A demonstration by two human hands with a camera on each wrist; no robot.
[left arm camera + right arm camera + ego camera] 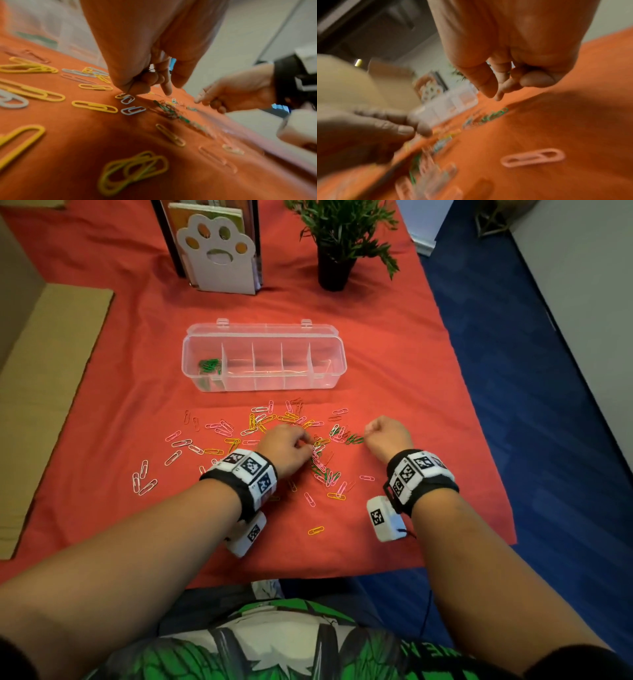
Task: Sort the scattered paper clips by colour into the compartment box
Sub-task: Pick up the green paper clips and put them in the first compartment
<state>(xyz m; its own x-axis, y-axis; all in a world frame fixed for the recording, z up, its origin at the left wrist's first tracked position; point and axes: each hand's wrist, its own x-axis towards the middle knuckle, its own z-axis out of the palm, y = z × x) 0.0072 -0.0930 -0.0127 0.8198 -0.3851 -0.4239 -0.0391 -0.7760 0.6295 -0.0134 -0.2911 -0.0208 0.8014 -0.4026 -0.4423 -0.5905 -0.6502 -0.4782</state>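
A clear compartment box [337,361] lies open on the red cloth, with green clips [209,365] in its leftmost compartment. Pink, white, yellow and green paper clips [260,419] lie scattered in front of it. My left hand [308,444] is down in the middle of the scatter. Its fingers are curled round thin dark wire shapes in the palm, seemingly clips [150,70], and one fingertip [167,92] touches the cloth. My right hand [369,430] is curled just right of a bunch of green clips [354,438]. Thumb and forefinger tips [489,93] sit close together above the cloth, and nothing shows between them.
A paw-shaped file holder [219,251] and a potted plant [337,237] stand behind the box. Cardboard [44,392] lies along the left. The cloth's right edge [479,419] drops to blue floor. A lone pink clip [533,157] lies near my right wrist.
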